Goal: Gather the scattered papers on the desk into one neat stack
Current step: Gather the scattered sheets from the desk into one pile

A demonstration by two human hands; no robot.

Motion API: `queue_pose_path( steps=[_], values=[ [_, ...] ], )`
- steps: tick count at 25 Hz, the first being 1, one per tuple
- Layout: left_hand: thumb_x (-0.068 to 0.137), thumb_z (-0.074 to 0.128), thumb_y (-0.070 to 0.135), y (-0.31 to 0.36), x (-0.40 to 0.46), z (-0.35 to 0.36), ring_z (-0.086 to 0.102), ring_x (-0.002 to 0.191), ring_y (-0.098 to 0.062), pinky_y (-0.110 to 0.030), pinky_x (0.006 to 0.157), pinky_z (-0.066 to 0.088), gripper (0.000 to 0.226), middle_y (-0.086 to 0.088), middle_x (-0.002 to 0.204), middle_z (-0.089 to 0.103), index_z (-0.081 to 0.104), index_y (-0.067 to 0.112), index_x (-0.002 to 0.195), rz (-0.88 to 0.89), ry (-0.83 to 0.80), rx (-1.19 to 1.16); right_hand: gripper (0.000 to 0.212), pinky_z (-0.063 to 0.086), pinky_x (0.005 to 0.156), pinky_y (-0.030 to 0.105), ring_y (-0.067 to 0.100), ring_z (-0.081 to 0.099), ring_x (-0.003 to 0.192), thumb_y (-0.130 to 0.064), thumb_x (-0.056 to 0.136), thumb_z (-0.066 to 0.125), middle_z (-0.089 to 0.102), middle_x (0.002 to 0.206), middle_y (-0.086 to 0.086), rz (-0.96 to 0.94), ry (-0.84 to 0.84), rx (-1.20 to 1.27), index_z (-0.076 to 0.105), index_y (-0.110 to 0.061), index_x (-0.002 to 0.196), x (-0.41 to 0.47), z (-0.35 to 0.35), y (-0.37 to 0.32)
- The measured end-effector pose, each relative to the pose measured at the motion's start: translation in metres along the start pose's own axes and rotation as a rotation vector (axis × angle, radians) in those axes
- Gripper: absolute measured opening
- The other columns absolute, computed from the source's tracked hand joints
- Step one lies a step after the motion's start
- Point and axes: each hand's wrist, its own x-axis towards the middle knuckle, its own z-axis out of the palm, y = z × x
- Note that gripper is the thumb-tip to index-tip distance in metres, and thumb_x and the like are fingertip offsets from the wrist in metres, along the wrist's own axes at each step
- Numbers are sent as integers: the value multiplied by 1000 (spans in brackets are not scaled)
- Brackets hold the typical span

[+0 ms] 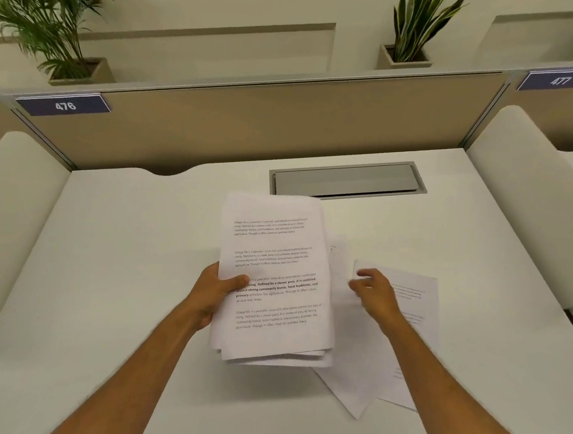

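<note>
Left hand: my left hand (214, 291) has its grip closed on the held sheaf (274, 280), thumb pressed across the printed face at the left edge, fingers hidden behind the pages.
Held sheaf: I see several printed sheets together, lifted clear of the counter (114, 273) and tilted toward me; their lower edges are fanned and uneven, not squared.
Right hand: my right hand (372, 292) hovers just to the right of the sheaf, over the loose sheets (409, 325); the fingers are curled and blurred, and I cannot tell whether the grip is pinching a page or empty.
Loose sheets: at least two pages lie flat on the counter right of centre, overlapping and skewed, one corner pointing toward me below the sheaf.
Counter: white, with a grey cable hatch (346, 179) set in it just beyond the top of the sheaf.
Surroundings: a beige partition (267, 128) runs along the back with number plates 476 (64, 105) and 477 (559, 80); potted plants (412, 26) stand on the ledge behind it.
</note>
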Motion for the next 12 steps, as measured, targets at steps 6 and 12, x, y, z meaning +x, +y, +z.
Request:
queue_pose_path(
  steps=[6,12],
  values=[
    [79,86,13,-6,2,-10,77,103,-36,-43,74,65,46,-12,118,79,70,16,122,36,6,-20,86,42,101,51,34,43,124,-36,87,70,37,147,10,24,66,-916,21,-17,155,8,2,69],
    [64,98,23,-11,1,-18,74,109,-41,-51,81,63,67,-16,124,76,71,16,125,16,-24,-90,63,49,81,33,34,63,106,-15,83,72,61,127,19,51,-88,-548,47,-20,141,12,-9,47]
  ],
)
